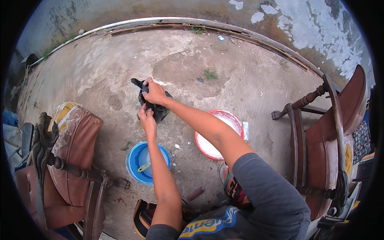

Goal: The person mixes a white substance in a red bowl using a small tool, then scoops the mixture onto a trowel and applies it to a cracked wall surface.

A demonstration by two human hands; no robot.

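Observation:
Both my hands are out in front of me at a crumpled black plastic bag (161, 113) with a dark rounded end (137, 82) sticking out at the upper left. My right hand (155, 93) grips its upper part, thumb and fingers closed on it. Lower down, my left hand (148, 121) has its fingers curled against the bag's near side. What lies inside the bag is hidden. Beneath my left forearm stands a blue bucket (129, 167) with pale liquid and a brush with a yellow-green handle (144, 166). A red-rimmed basin (198, 143) of white stuff sits under my right forearm.
Worn brown armchairs with carved wood stand at the left (78, 148) and right (320, 140). A pale packet (245, 131) lies by the basin. Beyond the concrete floor (184, 52), a pipe (160, 19) runs along the peeling wall (312, 28). A reddish cylinder (195, 194) lies near my feet.

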